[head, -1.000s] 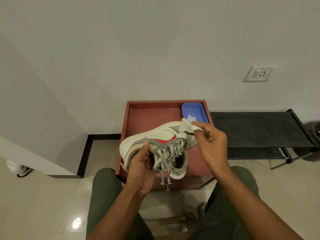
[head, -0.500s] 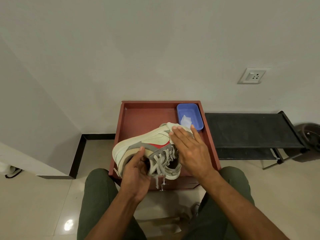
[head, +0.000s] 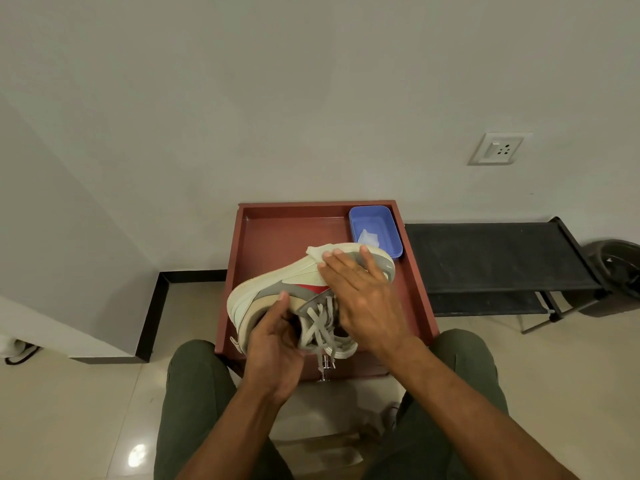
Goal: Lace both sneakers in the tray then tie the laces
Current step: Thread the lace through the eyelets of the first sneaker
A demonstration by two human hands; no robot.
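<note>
Left hand (head: 273, 344): grips sneaker (head: 277, 289) at its collar, center frame.
Right hand (head: 360, 292): fingers flat, pressing white cloth (head: 317, 252) on it.

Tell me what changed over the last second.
The right hand, which pinched a wipe at the sneaker's toe, now lies flat, pressing the wipe on the sneaker's side, further from the toe. The left hand still grips the collar; the tray and blue tub are unchanged.
</note>
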